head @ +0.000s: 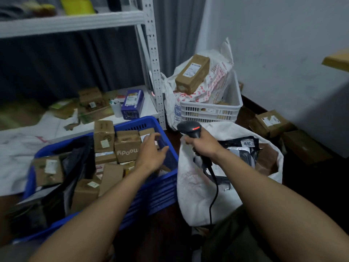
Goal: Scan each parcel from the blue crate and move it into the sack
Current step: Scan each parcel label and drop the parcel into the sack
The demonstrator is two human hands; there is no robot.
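The blue crate (151, 191) at the lower left holds several cardboard parcels, among them a box printed "moody" (127, 149), and a black poly bag (73, 167). My left hand (153, 151) reaches over the crate's far right corner, fingers spread and relaxed, holding nothing. My right hand (203, 142) grips a black barcode scanner (189, 129) whose red light is on. Its cable hangs down in front of the white sack (196, 188). The sack stands open on the right, with black and grey poly parcels (243, 148) inside.
A white crate (211, 108) behind holds a printed white bag and a long cardboard box (192, 73). A white metal shelf upright (154, 63) stands behind the blue crate, its low shelf carrying boxes. More cardboard boxes (272, 122) lie on the dark floor along the right wall.
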